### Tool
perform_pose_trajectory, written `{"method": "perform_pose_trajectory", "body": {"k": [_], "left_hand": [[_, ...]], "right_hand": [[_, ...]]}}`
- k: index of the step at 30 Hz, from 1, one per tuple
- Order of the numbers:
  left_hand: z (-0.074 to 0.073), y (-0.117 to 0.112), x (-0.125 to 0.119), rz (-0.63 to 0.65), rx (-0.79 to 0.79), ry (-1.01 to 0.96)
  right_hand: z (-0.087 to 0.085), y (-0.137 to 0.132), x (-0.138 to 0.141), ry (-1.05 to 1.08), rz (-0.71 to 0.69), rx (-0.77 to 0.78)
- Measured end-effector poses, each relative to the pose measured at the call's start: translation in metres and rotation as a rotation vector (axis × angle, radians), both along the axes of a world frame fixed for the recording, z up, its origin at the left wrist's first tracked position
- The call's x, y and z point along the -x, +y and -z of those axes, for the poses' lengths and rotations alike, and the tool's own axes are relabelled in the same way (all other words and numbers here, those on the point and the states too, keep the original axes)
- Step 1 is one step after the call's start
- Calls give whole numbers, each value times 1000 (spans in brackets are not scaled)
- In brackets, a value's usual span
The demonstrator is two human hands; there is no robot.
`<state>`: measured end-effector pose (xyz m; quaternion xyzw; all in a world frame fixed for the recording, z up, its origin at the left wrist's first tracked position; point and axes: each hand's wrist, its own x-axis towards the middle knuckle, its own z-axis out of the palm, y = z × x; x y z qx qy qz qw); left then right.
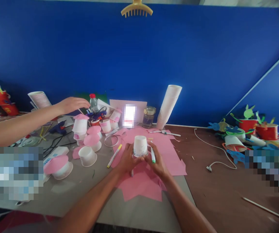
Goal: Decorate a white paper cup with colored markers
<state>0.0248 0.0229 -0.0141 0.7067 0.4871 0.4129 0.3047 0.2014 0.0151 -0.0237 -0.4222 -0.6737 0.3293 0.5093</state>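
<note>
An upside-down white paper cup (140,144) with dark drawn marks around its lower rim is held above pink paper. My left hand (127,159) is closed around the cup's left side. At its right side, my right hand (158,160) has a white marker with a green end (153,153) between its fingers, and its thumb reaches under the cup's rim. A yellow-and-white marker (114,156) lies to the left. The sheet of pink paper (144,186) with jagged edges spreads below both hands.
Another person's hand (75,104) reaches in from the left, over cups with pink paper tops (92,140). A plain white cup (87,156) stands left. At the back are a glass jar (149,116) and a leaning cup stack (168,105). A white cable (217,146) lies right.
</note>
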Motion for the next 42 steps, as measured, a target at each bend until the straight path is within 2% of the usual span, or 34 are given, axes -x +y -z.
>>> {"method": "perform_pose_trajectory", "body": {"k": [6,11,16,19,27,32,36,38,42], "left_hand": [[4,4,3,36,9,23],[10,8,6,-85,-33,-127],[14,17,13,-225,-98,-234],[15,19,16,-278,-129,-280],[11,19,11,-196,-42,-495],[4,19,9,-192,30,-658],[-1,19,8,-175,112,-707],[-2,18,9,-170,143,-730],[-4,18,10,-129,204,-797]], "right_hand": [[-5,1,-4,-24,2,20],[3,7,-7,-90,93,-40],[21,18,-7,-255,174,-219],[26,19,-7,-344,200,-295],[23,17,-5,-502,239,-267],[13,17,-14,-375,254,-259],[-9,5,-22,-99,256,-303],[-19,-1,-22,49,290,-275],[-26,-10,-14,200,282,-205]]}}
